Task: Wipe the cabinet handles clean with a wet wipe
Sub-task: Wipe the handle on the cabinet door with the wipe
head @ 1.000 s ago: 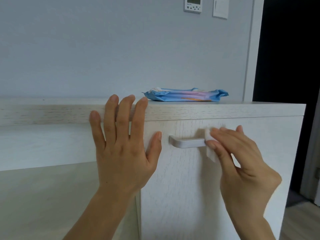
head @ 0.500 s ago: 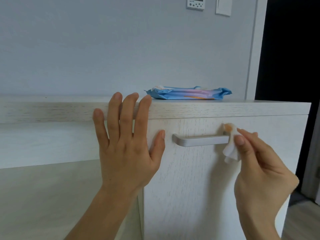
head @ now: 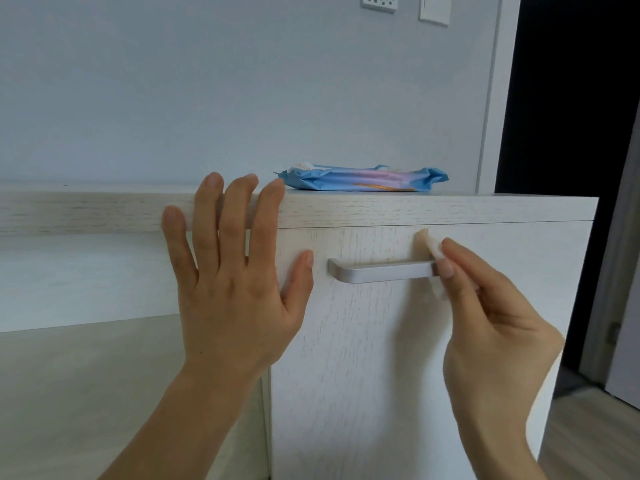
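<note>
Two fingers and the thumb of the right hand (head: 491, 327) pinch a crumpled white wet wipe (head: 434, 252) against the right end of a brushed-metal bar handle (head: 381, 271) on the pale wood-grain cabinet door (head: 363, 375). Spread flat, the left hand (head: 235, 289) presses the door's upper left corner, below a soft blue wipes packet (head: 363, 178).

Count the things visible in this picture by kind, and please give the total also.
Bare hands: 2, left hand and right hand
Brushed silver metal bar handle: 1
Crumpled white wet wipe: 1
Flat blue plastic pack of wipes: 1
White wall plates: 2
White wood-grain cabinet: 1
Total: 8
</note>
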